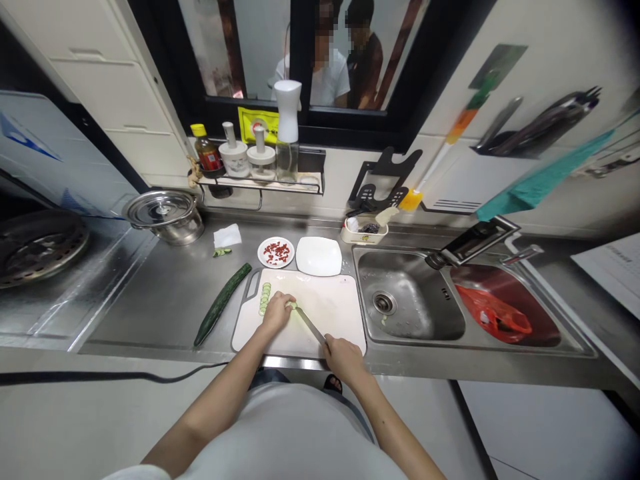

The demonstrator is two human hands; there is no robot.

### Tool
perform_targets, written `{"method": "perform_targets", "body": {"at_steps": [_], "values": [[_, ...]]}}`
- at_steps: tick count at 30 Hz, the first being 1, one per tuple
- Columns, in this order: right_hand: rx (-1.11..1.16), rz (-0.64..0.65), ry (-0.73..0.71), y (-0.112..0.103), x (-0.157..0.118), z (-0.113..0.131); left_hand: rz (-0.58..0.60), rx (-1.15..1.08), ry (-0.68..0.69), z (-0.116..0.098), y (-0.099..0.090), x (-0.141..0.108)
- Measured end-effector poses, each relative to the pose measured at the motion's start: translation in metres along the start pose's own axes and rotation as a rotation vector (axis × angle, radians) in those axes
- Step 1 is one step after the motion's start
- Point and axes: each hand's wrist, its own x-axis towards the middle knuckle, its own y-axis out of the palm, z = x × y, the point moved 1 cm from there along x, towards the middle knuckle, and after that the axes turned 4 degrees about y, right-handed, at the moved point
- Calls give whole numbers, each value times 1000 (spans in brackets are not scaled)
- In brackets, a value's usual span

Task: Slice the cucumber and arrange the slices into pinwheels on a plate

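Note:
My right hand (345, 359) is closed round the handle of a kitchen knife (311, 326). Its blade points away to the left over a white cutting board (330, 300). At the blade's tip, my left hand (278, 313) has its fingers closed on a small pale-green cucumber piece (293, 305), mostly covered by the fingers. A row of overlapping cucumber slices (265, 299) lies on the board just left of that hand. Beside the board, on the steel counter, rests a whole dark-green cucumber (223, 305).
Behind the board stand a plate of chopped red pieces (276, 253) and a white plate (319, 257). A double sink (415, 303) is at the right, with a red plastic bag (495, 313). Left are a lidded steel pot (167, 217) and white paper (227, 235). Bottles fill a wall rack (260, 183).

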Motion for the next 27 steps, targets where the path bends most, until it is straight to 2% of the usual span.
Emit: {"method": "perform_targets", "body": {"at_steps": [6,13,27], "values": [[-34,13,0,-2,0,6,-35,-5,-3,0,0,-1],[-36,85,2,-9,1,12,-56,-3,-16,0,1,-1],[-59,69,-38,-16,15,15,-45,-33,-33,-1,-1,0]]}}
